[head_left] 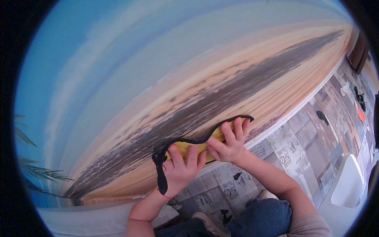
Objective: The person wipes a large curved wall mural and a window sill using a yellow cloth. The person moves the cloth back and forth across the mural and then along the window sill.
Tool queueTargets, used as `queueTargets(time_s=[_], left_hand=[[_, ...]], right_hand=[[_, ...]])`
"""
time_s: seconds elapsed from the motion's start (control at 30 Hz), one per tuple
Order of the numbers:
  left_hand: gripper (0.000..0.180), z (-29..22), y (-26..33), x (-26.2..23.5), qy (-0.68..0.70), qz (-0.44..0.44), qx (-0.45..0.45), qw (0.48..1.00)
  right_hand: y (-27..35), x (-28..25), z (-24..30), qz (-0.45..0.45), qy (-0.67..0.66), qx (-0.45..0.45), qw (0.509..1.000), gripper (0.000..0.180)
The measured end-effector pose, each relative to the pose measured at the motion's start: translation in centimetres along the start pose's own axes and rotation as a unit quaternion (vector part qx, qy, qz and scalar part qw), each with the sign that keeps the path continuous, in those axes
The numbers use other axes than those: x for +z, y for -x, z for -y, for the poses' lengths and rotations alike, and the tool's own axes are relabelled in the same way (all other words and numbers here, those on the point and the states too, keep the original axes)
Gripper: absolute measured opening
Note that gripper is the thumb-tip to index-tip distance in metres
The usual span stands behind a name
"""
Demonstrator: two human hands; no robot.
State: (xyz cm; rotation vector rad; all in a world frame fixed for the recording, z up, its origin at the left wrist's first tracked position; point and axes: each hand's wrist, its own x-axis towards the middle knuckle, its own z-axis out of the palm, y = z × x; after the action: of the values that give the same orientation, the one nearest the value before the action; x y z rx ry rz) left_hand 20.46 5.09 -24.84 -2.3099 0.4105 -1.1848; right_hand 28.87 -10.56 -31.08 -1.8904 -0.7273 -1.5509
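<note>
A yellow fabric piece with wavy black edging (184, 147) stretches between my two hands, in front of the painted wall. My left hand (179, 170) grips its left part, fingers spread over the yellow face. From that end a black strip (162, 178) hangs down across the hand to the wrist. Further right and a little higher, my right hand (230, 144) grips the other part, thumb towards the left hand and fingertips near the black upper edge. The side of the piece facing the wall is hidden, and I cannot tell whether it touches the wall.
The wall (158, 79) bears a beach-and-sky picture. Small black scraps (237, 176) lie on the patterned floor (284, 152), with a dark object (322, 117) and an orange piece (361, 114) farther right. A white chair (335, 215) stands at lower right; my bent knee (262, 217) is below my hands.
</note>
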Motion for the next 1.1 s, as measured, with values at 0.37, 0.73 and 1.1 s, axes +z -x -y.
queueTargets(time_s=[0.37, 0.73, 1.1], left_hand=[[0.061, 2.3, -7.0, -3.4, 0.051, -0.087, -0.1, 0.99], [0.038, 0.5, -2.9, -1.2, -0.008, -0.036, 0.052, 0.998], [0.065, 6.3, -11.3, -5.6, -0.032, -0.08, -0.083, 0.993]], right_hand=[[-11.8, -2.2, 1.1, -0.008, -0.014, 0.03, 0.999, 0.039], [-2.9, -1.1, -0.5, 0.031, 0.017, -0.028, 0.999, 0.039], [-19.5, -3.1, 1.3, -0.011, -0.009, 0.019, 1.0, 0.044]])
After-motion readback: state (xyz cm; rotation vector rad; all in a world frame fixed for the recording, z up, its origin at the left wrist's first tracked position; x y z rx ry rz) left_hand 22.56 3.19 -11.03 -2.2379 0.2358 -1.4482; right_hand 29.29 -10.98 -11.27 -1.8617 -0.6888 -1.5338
